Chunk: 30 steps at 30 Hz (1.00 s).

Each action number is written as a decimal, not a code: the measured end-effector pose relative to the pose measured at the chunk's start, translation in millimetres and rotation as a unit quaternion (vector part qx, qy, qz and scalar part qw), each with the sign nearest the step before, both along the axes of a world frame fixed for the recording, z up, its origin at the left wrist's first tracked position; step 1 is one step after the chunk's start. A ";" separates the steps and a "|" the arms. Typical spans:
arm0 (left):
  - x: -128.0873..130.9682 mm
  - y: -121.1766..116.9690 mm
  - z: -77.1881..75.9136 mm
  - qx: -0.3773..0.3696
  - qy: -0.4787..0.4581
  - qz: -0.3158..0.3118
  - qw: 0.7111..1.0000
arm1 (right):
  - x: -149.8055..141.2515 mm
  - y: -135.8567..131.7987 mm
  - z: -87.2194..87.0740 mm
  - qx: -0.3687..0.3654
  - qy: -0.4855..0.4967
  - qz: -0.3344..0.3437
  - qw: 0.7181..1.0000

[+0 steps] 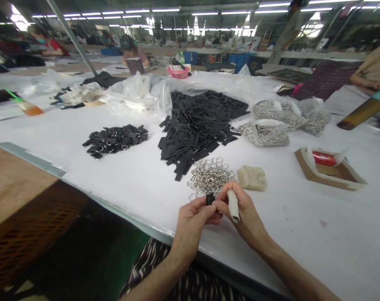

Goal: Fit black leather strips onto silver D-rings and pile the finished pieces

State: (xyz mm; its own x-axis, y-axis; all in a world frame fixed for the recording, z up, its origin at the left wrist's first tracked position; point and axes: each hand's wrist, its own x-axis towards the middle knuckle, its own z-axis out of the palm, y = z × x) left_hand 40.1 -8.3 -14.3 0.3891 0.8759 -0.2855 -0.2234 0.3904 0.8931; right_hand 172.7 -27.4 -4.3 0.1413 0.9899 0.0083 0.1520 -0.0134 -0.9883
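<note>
Low over the table's front edge, my left hand (198,215) pinches a small black strap piece (210,198), which looks folded over. My right hand (240,209) meets it there, thumb and fingertips against the strap. Held in the right hand is a pale, tube-shaped handle (233,205); its working end, if any, is hidden. Just beyond both hands lies a heap of silver metal rings (210,175). Behind it spreads a large pile of flat black strap pieces (196,125). A smaller pile of black straps with rings (114,140) is off to the left.
A yellowish block (252,177) sits right of the rings. Further right are a cardboard box (331,182) with a red object and clear bags of rings (265,133). Plastic bags (136,94) and a pink basket (178,73) stand farther back. Other people work around the white table (124,179).
</note>
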 end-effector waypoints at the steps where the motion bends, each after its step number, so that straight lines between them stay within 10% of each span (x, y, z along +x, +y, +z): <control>1: -0.1 0.3 -0.2 -0.004 0.002 0.001 1.000 | 0.3 0.3 -0.2 -0.003 0.004 -0.001 1.000; 30: -0.6 3.7 -8.4 -0.036 -0.025 0.014 0.999 | -1.9 -2.0 -3.4 0.003 -0.051 -0.014 0.999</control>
State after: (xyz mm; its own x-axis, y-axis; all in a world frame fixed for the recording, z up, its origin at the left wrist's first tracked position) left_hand 39.5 -4.6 -22.7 0.3808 0.8644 -0.3283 -0.2794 0.4460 0.8503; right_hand 170.8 -29.4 -7.7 0.1673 0.9854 0.0300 0.2521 -0.0133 -0.9676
